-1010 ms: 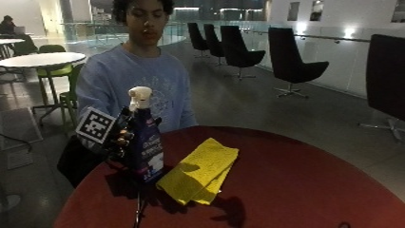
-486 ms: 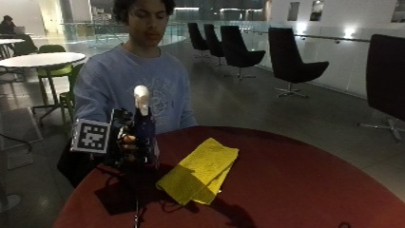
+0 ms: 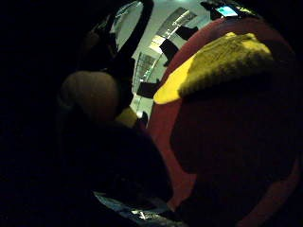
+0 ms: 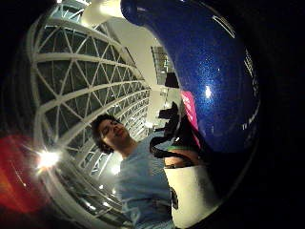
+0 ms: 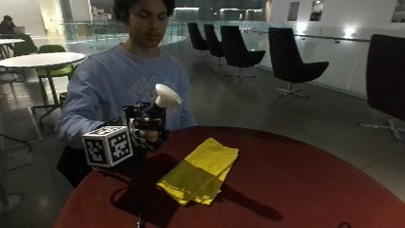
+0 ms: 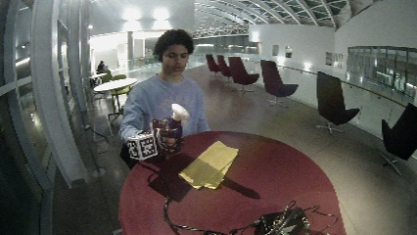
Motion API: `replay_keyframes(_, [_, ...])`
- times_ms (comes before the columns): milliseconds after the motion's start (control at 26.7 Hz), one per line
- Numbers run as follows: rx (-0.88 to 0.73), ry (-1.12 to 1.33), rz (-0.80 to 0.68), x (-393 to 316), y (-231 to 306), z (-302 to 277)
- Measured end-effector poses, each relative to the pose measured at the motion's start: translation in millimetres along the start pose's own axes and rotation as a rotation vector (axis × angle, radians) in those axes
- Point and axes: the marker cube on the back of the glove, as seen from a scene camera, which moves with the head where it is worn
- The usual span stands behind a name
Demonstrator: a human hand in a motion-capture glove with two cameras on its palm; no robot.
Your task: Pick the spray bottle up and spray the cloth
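Right hand [image 5: 147,133] grips bottle [image 5: 159,105], now raised higher above the tabletop's [image 5: 303,190] near edge than before; cloth [image 5: 199,170] unmoved.

My right hand [image 5: 147,132] is raised in front of my chest, above the near edge of the tabletop [image 5: 303,190], forearm reaching forward from the elbow. Its fingers [image 5: 150,135] are curled round the bottle [image 5: 158,111], holding it upright. My other hand I cannot see.
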Motion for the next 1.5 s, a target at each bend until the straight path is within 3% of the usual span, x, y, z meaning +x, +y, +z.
replay_keyframes(262, [-0.176, -0.135, 0.129, 6.2, -4.7, 9.9])
replay_keyframes(524, [-0.238, -0.221, 0.263, 14.4, -1.6, 12.0])
replay_keyframes(1496, [-0.109, -0.22, 0.468, 18.3, -1.6, 12.5])
